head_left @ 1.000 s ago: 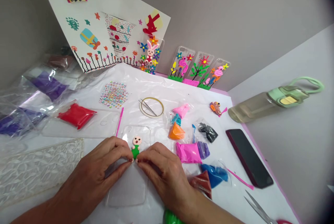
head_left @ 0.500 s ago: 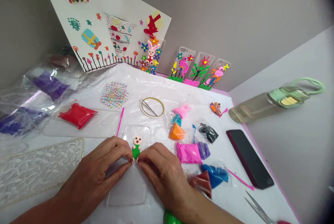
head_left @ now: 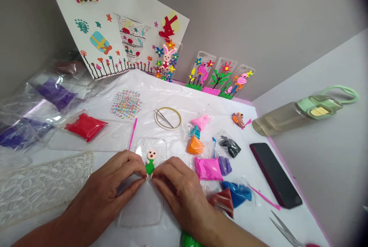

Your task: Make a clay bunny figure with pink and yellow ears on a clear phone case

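A small clay figure point(head_left: 150, 161) with a peach head and green body lies on a clear phone case point(head_left: 149, 205) near the table's front. My left hand point(head_left: 112, 187) and my right hand point(head_left: 178, 189) meet at the figure's lower end, fingertips pinched against its green body from either side. Both hands rest on the case.
Bags of coloured clay point(head_left: 211, 166) lie to the right, a red bag point(head_left: 85, 126) and purple bags point(head_left: 54, 93) to the left. Also here: a gem sheet point(head_left: 125, 104), tape ring with tweezers point(head_left: 167, 117), a phone point(head_left: 275, 174), scissors point(head_left: 284, 231), a bottle point(head_left: 301, 114), a textured tray point(head_left: 40, 185), decorated cases point(head_left: 218, 74).
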`<state>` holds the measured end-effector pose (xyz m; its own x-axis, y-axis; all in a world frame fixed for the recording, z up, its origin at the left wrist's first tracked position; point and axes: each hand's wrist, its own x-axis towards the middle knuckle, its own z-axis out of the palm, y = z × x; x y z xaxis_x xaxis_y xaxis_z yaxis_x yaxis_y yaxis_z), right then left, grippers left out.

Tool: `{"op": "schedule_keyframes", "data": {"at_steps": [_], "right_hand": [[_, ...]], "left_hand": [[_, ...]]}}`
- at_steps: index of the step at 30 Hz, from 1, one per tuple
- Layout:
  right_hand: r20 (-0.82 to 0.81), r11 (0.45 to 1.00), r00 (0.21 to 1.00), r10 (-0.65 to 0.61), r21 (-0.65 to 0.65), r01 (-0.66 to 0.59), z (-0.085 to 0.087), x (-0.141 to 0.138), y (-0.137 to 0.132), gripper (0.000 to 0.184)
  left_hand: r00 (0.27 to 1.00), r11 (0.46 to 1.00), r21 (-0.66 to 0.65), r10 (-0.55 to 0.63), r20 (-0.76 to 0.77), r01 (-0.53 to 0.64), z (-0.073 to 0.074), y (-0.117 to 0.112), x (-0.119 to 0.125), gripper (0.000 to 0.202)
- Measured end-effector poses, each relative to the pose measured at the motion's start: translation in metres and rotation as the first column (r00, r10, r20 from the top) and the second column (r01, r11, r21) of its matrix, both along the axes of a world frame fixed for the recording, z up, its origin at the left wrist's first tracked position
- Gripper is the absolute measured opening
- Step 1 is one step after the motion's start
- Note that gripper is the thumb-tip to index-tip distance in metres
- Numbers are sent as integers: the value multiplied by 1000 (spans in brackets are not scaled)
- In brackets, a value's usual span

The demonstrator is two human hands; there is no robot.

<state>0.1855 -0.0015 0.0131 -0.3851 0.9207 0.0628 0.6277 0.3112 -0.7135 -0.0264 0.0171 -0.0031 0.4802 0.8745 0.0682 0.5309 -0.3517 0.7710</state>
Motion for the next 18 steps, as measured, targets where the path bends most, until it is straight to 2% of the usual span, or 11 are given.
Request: {"op": "schedule_keyframes", "data": {"at_steps": [6,12,18], "right_hand": [[-33,998,998,55,41,-54,1,0,0,15],[-34,998,999,30,57,-28,1,0,-1,15],[-47,999,998,38,16,-37,1,-1,0,14]], "left_hand": [[1000,1000,-21,12,-6,-12,0,-1,1,13],[1000,999,-42,10,3,-10,0,-2,1,14],[999,997,-58,43,26,-41,3,-3,3,15]]}}
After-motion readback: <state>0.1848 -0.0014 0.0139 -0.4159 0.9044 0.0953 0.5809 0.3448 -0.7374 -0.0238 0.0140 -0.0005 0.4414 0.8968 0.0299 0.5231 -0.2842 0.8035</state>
